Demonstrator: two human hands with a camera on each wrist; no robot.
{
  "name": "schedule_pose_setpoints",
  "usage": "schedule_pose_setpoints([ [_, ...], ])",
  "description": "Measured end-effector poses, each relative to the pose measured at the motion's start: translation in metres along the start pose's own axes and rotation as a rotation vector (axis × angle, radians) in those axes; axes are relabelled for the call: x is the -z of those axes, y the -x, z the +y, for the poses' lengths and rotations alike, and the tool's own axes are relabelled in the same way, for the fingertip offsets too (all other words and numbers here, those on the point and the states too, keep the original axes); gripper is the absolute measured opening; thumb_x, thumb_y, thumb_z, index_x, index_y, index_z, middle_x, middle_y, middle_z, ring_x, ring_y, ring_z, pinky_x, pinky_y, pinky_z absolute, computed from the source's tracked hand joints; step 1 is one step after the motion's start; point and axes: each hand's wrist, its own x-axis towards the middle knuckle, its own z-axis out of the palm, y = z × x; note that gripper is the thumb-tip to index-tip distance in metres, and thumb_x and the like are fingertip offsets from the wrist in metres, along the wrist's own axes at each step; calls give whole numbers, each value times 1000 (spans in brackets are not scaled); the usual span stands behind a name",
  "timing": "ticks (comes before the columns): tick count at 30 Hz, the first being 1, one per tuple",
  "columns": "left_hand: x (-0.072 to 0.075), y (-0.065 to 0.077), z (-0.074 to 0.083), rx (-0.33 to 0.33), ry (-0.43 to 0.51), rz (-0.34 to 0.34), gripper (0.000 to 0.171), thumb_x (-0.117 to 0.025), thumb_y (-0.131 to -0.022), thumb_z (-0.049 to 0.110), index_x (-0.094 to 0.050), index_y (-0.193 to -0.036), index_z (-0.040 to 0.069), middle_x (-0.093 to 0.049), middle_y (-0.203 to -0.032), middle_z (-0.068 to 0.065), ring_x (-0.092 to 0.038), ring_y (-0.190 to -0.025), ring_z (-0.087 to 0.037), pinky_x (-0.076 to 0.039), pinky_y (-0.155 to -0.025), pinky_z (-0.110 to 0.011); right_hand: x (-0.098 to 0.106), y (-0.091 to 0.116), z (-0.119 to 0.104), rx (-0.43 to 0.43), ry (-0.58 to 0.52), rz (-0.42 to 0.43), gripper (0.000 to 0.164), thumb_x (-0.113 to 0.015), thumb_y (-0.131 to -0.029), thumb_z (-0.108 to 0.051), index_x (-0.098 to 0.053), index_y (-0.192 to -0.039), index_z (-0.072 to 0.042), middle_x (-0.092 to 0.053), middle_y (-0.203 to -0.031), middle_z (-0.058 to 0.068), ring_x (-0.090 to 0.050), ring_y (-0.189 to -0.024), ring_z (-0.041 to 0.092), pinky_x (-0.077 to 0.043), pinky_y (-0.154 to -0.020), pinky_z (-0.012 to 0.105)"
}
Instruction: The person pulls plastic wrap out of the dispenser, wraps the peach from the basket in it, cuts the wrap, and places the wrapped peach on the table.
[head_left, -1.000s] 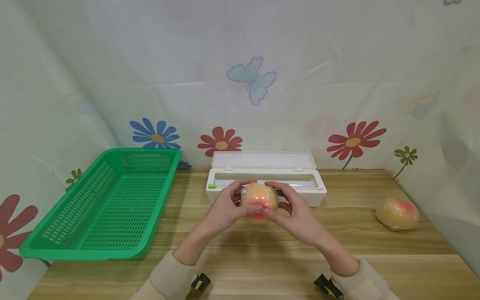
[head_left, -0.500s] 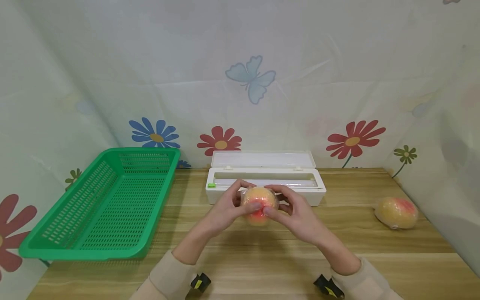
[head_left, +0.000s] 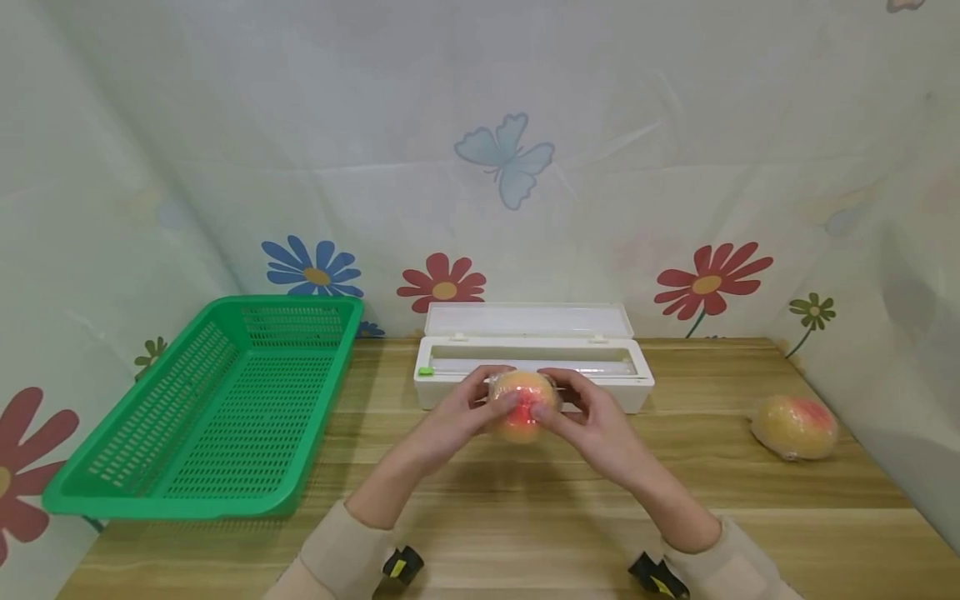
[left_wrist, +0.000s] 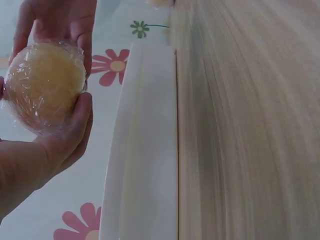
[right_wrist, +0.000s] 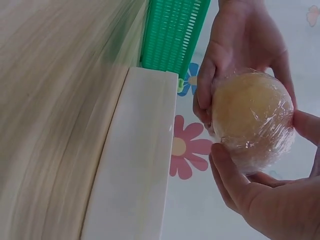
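Both hands hold a peach (head_left: 527, 383), yellow with a red blush and wrapped in clear cling film. My left hand (head_left: 442, 429) grips its left side, and my right hand (head_left: 606, 433) grips the right side. The two thumbs press on the red part facing me, while the fingers curl round the far side. In the left wrist view, the film on the peach (left_wrist: 47, 85) looks crinkled and shiny. Just behind the hands sits a white cling film dispenser (head_left: 626, 396), its lid raised and a roll inside.
A green plastic basket (head_left: 288, 479) stands on the left of the wooden table (head_left: 525, 533). Another film-wrapped fruit (head_left: 793, 427), yellow with a red patch, lies at the right. A curtain printed with flowers (head_left: 705, 283) hangs behind and at the sides.
The peach has shifted slightly up and to the right in the head view, with both hands still round it. The thumbs have moved a little across its red part. Dispenser, basket and other fruit stay put.
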Motion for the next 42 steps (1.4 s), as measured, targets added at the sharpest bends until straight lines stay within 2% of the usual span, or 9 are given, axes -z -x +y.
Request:
schedule_pose_setpoints([
  [3, 0, -1, -1, 13, 3, 14, 53, -62, -101, 48, -49, -143, 19, -56, -132, -10, -57, -117, -26, -49, -102, -46, -1, 1, 0, 60, 76, 9, 62, -74, -98, -28, -47, -147, -2, -53, -143, 16, -52, -129, 33, -50, -101, 43],
  [8, -1, -1, -3, 12, 11, 7, 53, -60, -102, 50, -51, -141, 15, -60, -129, -9, -61, -115, -24, -49, -102, -47, -5, 5, -2, 325, 374, 32, 87, -91, -80, -27, -44, -152, -9, -40, -157, 12, -42, -141, 35, -44, -105, 58],
  [11, -2, -1, -2, 17, 22, -20, 53, -60, -102, 52, -53, -139, 14, -61, -128, -8, -62, -115, -23, -50, -101, -46, -8, 6, -5, 464, 517, 32, 92, -97, -72, -22, -48, -148, -6, -42, -154, 14, -43, -138, 34, -46, -105, 55],
  [14, -1, 0, -2, 36, 17, -43, 54, -59, -102, 53, -54, -140, 15, -61, -128, -6, -62, -114, -23, -52, -99, -44, -11, 7, -7, 515, 564, 33, 87, -98, -69, -16, -53, -142, -1, -50, -145, 16, -48, -133, 33, -49, -103, 49],
  [23, 2, 3, -1, 30, -16, -172, 54, -48, -108, 45, -45, -151, 12, -53, -139, -8, -57, -121, -26, -53, -98, -42, -4, 21, -7, 453, 525, 70, 82, -98, -68, -14, -57, -136, 2, -58, -135, 12, -58, -123, 28, -54, -95, 46],
  [27, 6, 7, -2, 29, -84, -156, 55, -50, -108, 41, -45, -150, 6, -55, -139, -12, -58, -123, -29, -52, -100, -42, 5, 33, 1, 389, 519, 96, 81, -99, -68, -17, -57, -135, 0, -61, -133, 10, -60, -118, 23, -55, -93, 46],
  [32, 12, 13, -4, 28, -168, -131, 43, -55, -107, 36, -56, -139, 8, -62, -127, -11, -59, -119, -35, -50, -100, -45, 19, 46, 16, 301, 544, 130, 78, -99, -68, -21, -60, -133, -3, -64, -128, 4, -63, -112, 19, -54, -92, 45],
  [36, 16, 18, -5, 22, -233, -123, 38, -56, -107, 34, -59, -136, 9, -62, -125, -10, -59, -116, -31, -50, -99, -44, 33, 58, 30, 245, 565, 167, 78, -99, -67, -27, -61, -131, -6, -67, -121, -2, -65, -104, 15, -54, -88, 33],
  [42, 21, 24, -11, 34, -315, -108, 41, -60, -105, 36, -61, -135, 7, -64, -125, -4, -59, -116, -22, -50, -97, -42, 65, 82, 51, 192, 632, 255, 81, -101, -62, -29, -62, -129, -4, -70, -114, 4, -64, -96, 16, -47, -80, 17],
])
